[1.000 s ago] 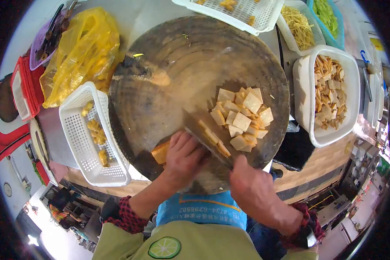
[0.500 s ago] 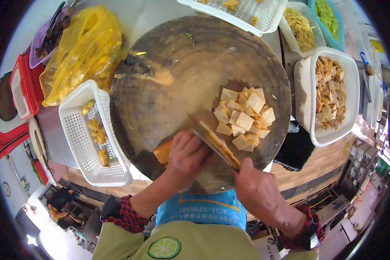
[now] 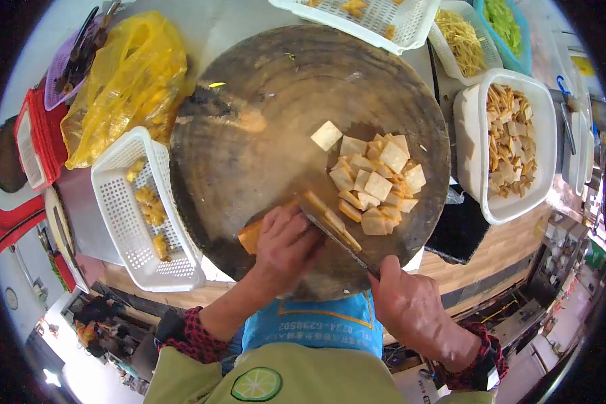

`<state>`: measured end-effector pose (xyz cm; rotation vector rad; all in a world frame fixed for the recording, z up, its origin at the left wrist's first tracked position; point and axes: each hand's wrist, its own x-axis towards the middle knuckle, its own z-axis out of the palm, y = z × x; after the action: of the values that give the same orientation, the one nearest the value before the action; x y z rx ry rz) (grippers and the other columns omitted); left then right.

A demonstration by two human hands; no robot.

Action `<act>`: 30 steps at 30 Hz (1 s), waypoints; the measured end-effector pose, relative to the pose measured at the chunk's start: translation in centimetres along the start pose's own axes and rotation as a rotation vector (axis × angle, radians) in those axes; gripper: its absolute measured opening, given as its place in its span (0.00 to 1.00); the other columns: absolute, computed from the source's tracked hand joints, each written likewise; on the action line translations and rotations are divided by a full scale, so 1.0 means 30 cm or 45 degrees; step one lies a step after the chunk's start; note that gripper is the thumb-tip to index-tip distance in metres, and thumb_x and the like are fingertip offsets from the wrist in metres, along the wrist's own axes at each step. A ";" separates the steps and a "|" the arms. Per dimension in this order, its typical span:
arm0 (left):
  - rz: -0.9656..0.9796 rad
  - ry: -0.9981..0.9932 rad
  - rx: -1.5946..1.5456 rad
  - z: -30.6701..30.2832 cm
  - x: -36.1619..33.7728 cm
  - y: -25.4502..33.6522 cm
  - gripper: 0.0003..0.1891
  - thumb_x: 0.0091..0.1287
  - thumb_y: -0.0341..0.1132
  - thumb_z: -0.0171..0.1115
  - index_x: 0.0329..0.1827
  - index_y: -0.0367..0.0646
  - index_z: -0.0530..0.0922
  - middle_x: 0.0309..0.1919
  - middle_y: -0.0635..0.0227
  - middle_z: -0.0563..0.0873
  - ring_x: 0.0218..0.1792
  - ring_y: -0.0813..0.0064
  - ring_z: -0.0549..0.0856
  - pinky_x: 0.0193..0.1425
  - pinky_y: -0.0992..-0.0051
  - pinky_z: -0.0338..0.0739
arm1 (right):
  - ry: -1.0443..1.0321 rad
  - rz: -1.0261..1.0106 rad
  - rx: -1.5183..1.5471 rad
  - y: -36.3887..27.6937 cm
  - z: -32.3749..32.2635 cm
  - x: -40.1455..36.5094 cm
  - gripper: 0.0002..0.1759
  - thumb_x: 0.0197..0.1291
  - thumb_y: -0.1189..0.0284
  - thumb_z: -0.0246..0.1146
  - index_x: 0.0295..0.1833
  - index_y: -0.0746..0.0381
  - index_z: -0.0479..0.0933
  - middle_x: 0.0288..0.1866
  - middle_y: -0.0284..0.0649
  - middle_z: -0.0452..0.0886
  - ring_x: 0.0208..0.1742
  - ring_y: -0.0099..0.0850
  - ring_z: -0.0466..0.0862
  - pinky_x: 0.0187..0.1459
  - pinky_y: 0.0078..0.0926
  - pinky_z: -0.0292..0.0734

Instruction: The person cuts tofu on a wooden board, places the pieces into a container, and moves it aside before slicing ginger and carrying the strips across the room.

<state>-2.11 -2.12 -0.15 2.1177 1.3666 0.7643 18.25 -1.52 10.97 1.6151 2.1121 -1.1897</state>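
While left grip [image 3: 286, 246] holds it, brown block [image 3: 249, 238] beneath, knife [image 3: 347, 248] alongside

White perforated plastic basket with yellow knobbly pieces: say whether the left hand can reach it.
Probably yes: the basket has an open top, and nothing tall stands between; the left hand would need to leave the orange-brown rectangular block.

Brown on brown for the chopping block [image 3: 269, 161], darker rings curving right through it; cream faces, tan edges on the cut slices [image 3: 378, 186]! Bright yellow on the bag [image 3: 131, 81], white on the left-hand, hole-dotted basket [image 3: 170, 275], blue apron [image 3: 310, 330] with an orange line, cuffs [image 3: 205, 340] patterned red and black, yellow-green top [image 3: 323, 380] bearing a green-and-white citrus badge [image 3: 256, 384].
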 end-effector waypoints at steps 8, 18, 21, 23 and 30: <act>-0.032 -0.008 0.027 0.004 -0.001 0.009 0.15 0.43 0.30 0.70 0.36 0.42 0.81 0.44 0.63 0.80 0.48 0.59 0.78 0.52 0.60 0.70 | 0.261 -0.133 -0.097 0.016 0.093 0.130 0.11 0.61 0.71 0.59 0.35 0.66 0.65 0.15 0.47 0.74 0.16 0.46 0.78 0.17 0.41 0.72; -0.008 0.054 -0.035 0.007 -0.010 -0.010 0.15 0.40 0.29 0.70 0.35 0.40 0.81 0.42 0.63 0.80 0.47 0.59 0.79 0.52 0.60 0.72 | -0.045 -0.040 -0.059 -0.013 0.014 0.046 0.05 0.55 0.79 0.53 0.35 0.67 0.64 0.20 0.48 0.78 0.20 0.47 0.82 0.19 0.41 0.77; -0.024 0.069 -0.006 0.013 -0.004 -0.002 0.15 0.40 0.29 0.70 0.35 0.41 0.81 0.43 0.63 0.80 0.48 0.59 0.79 0.53 0.60 0.72 | 0.009 -0.105 -0.050 -0.007 0.071 0.121 0.05 0.55 0.79 0.53 0.35 0.67 0.63 0.21 0.50 0.79 0.21 0.48 0.82 0.19 0.42 0.77; -0.026 0.051 0.002 0.022 -0.012 -0.008 0.15 0.40 0.29 0.70 0.35 0.42 0.82 0.43 0.63 0.80 0.48 0.59 0.79 0.53 0.60 0.72 | 0.207 -0.089 -0.158 -0.007 0.099 0.151 0.12 0.62 0.71 0.59 0.35 0.66 0.65 0.15 0.45 0.74 0.17 0.46 0.79 0.18 0.42 0.74; -0.015 -0.005 -0.005 -0.021 -0.032 0.004 0.17 0.40 0.31 0.70 0.37 0.43 0.82 0.44 0.64 0.80 0.50 0.59 0.78 0.55 0.58 0.70 | 0.143 -0.045 -0.031 -0.024 0.025 0.007 0.12 0.63 0.70 0.59 0.36 0.67 0.64 0.15 0.46 0.74 0.17 0.48 0.79 0.18 0.43 0.73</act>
<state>-2.80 -2.97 0.21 2.1054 1.3737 0.7569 17.33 -1.94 10.69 1.6771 2.2231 -1.1035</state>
